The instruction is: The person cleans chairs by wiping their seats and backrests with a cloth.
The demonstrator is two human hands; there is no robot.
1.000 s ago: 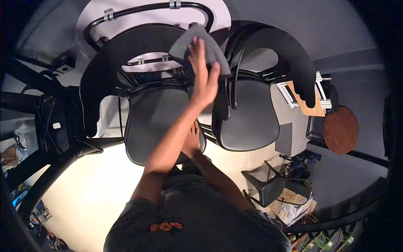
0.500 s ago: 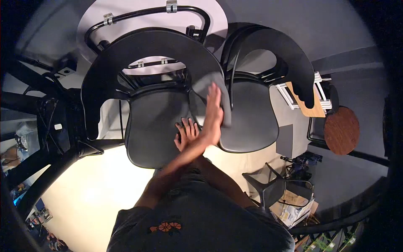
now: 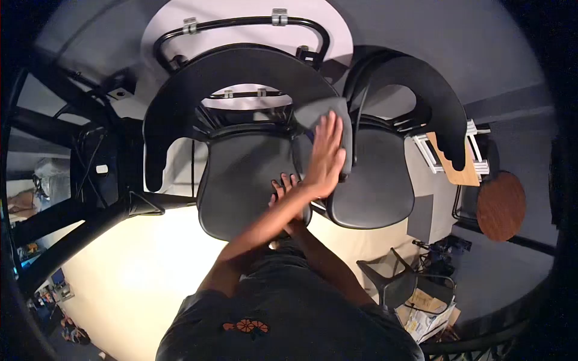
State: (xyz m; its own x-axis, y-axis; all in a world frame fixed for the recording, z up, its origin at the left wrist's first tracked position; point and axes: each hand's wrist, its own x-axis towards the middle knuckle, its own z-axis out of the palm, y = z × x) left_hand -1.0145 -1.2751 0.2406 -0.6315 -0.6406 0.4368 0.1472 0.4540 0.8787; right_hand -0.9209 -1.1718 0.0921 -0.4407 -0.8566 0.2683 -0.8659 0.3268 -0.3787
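Note:
My arms cross in front of me. My left hand [image 3: 325, 157] reaches over to the right and holds a grey cloth [image 3: 308, 112] against the right arm of a black chair's curved backrest [image 3: 253, 65]. Its fingers are stretched and close together on the cloth. Below it, my right hand [image 3: 286, 191] rests on the right side of the chair's dark seat [image 3: 244, 180], fingers spread, partly hidden by my left forearm. Whether the cloth wraps round behind the armrest cannot be seen.
A second black chair [image 3: 373, 186] stands close on the right. Behind are a round white tabletop [image 3: 235, 12] with a black tube frame, a white folding stool [image 3: 457, 165] with a wooden top, and a round brown stool [image 3: 501, 206]. Black framework [image 3: 96, 156] stands left.
My left hand and the cloth have shifted slightly up along the armrest. My right hand stays on the seat. The whole view has moved, so the chairs appear further right.

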